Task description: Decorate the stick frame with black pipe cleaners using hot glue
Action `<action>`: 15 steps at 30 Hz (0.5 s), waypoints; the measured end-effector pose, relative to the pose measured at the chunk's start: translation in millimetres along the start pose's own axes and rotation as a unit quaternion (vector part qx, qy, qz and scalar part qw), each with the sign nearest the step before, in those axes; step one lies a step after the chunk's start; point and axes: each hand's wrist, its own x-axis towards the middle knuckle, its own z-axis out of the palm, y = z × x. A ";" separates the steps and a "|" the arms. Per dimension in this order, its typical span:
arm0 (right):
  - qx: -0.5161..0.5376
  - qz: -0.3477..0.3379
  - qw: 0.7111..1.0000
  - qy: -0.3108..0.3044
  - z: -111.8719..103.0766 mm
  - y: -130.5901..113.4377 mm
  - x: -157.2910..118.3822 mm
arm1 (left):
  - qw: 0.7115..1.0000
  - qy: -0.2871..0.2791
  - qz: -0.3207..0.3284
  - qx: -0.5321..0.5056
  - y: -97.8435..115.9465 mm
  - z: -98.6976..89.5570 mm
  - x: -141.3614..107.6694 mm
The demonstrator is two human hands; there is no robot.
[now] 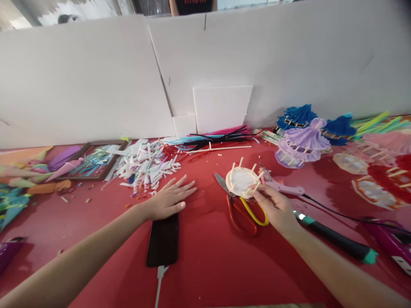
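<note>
My right hand (276, 207) pinches the edge of a small round cream base (243, 180) with a whitish middle and several short sticks standing up around its rim. Beneath and behind it lie scissors (237, 214) with one red and one yellow handle loop. Palm down, my left hand (170, 197) is stretched out with its fingers spread, at the top end of a black phone (163, 241). A pink glue gun (285, 187) with a black cord lies just beyond my right hand, its tip partly hidden. Close to my right wrist is a black-and-green handled cutter (334, 236).
White scraps (146, 164) are heaped at the back left, beside a brown frame (109, 169). Pipe cleaners (218, 139) lie before the white board wall (272, 64). Fuzzy lilac (305, 139) and blue (297, 115) canopy-like models stand at right. A person (194, 6) is behind the wall.
</note>
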 end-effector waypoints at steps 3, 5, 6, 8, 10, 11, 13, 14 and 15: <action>0.004 0.012 1.000 -0.005 -1.4 1.6 -0.2 | 1.000 0.014 -0.021 0.002 5.6 10.7 1.9; 0.004 0.020 1.000 -0.010 -0.4 0.4 -2.0 | 0.999 0.019 -0.038 0.003 11.4 12.8 1.9; 0.004 0.022 1.000 -0.011 0.6 -0.9 -3.1 | 0.999 0.020 -0.043 0.004 14.2 11.9 1.7; 0.002 0.023 1.000 -0.010 3.1 -4.1 -5.0 | 0.999 0.016 -0.043 0.005 18.6 7.5 1.3; -0.003 0.019 1.000 -0.006 5.4 -7.0 -6.1 | 0.999 0.009 -0.030 0.006 19.8 1.7 0.9; -0.007 0.016 1.000 -0.004 6.2 -8.0 -6.2 | 1.000 0.009 -0.023 0.007 18.3 -0.9 0.8; -0.016 0.007 1.000 -0.003 6.7 -8.7 -5.5 | 1.000 0.017 -0.021 0.014 10.1 -4.9 1.1; -0.021 0.002 1.000 -0.004 6.5 -8.3 -4.7 | 0.999 0.027 -0.028 0.020 3.3 -6.3 1.5; -0.025 -0.002 1.000 -0.004 5.9 -7.5 -3.8 | 0.998 0.041 -0.041 0.027 -4.8 -7.3 2.2</action>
